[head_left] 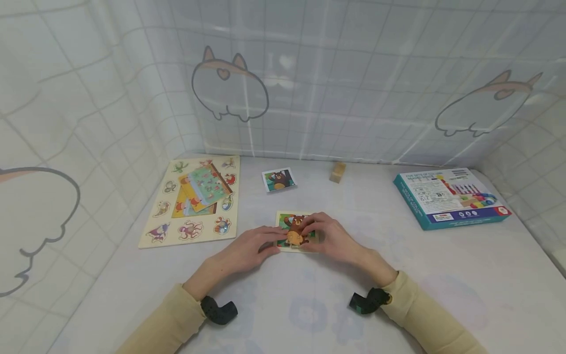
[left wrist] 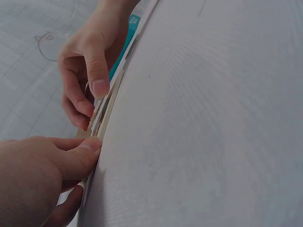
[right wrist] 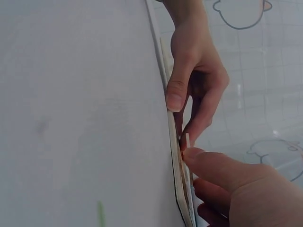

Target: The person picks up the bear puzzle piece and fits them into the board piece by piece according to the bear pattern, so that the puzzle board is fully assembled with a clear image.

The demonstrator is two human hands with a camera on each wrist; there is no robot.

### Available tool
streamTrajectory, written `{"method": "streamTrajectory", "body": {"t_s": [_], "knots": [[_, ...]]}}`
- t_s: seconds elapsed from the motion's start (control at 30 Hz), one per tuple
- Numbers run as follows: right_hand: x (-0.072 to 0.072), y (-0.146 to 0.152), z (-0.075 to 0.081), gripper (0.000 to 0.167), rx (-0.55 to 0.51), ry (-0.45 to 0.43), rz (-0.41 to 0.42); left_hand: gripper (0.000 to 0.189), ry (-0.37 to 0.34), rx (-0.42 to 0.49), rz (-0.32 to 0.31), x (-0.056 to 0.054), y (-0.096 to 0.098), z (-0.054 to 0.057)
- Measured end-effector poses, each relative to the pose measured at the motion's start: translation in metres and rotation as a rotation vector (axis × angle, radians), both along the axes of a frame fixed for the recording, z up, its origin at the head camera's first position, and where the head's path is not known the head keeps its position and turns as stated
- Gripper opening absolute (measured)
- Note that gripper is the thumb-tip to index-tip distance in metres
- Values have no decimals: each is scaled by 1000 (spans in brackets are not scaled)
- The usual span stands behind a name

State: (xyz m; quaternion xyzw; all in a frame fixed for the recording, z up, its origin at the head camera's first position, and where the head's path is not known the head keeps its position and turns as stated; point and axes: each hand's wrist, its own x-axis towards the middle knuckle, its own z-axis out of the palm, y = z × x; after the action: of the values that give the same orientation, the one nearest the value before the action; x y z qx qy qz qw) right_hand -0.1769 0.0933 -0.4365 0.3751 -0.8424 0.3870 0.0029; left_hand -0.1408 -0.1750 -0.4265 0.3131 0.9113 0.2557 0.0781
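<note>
A small wooden puzzle board (head_left: 292,250) with a brown bear picture lies on the table between both hands. My left hand (head_left: 252,248) grips it at its left side, the thumb by the near corner and the index finger reaching over the picture. From the right, my right hand (head_left: 333,241) pinches a thin puzzle piece (right wrist: 187,138) between thumb and fingers. In the head view an orange bear-belly piece (head_left: 294,239) sits raised over the lower part of the picture. Seen from the left wrist, pieces stand slightly up from the board's edge; the right fingers hide part of it.
Beyond the board lie a bear picture card (head_left: 279,180) and a small wooden block (head_left: 338,172). A larger animal puzzle board (head_left: 148,239) with colourful picture pieces (head_left: 205,184) on it lies left. A teal-edged game box (head_left: 451,198) lies right. Tiled-pattern cloth (head_left: 309,108) hangs behind.
</note>
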Motion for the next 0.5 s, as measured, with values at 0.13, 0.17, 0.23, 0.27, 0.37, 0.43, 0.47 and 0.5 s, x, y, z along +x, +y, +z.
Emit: {"method": "streamTrajectory", "body": {"t_s": [0.13, 0.17, 0.23, 0.27, 0.37, 0.43, 0.47, 0.5], "knots": [[0, -1, -4, 19, 2, 18, 11, 39, 9, 3, -8, 0, 0, 0], [0, -1, -5, 19, 1, 22, 11, 39, 11, 3, -9, 0, 0, 0], [0, -1, -6, 19, -4, 25, 9, 39, 12, 2, -9, 0, 0, 0], [1, -1, -6, 19, -7, 27, 8, 39, 13, 1, -9, 0, 0, 0], [1, -2, -6, 19, -11, 31, 4, 39, 10, -8, -7, 0, 0, 1], [1, -1, -6, 19, -10, 32, 2, 40, 10, -18, -7, 1, 0, 2], [1, -1, -6, 19, -9, 32, 2, 40, 11, -25, -8, 1, 1, 2], [2, -2, -5, 19, -8, 32, 1, 40, 11, -32, -9, 1, 0, 3]]}}
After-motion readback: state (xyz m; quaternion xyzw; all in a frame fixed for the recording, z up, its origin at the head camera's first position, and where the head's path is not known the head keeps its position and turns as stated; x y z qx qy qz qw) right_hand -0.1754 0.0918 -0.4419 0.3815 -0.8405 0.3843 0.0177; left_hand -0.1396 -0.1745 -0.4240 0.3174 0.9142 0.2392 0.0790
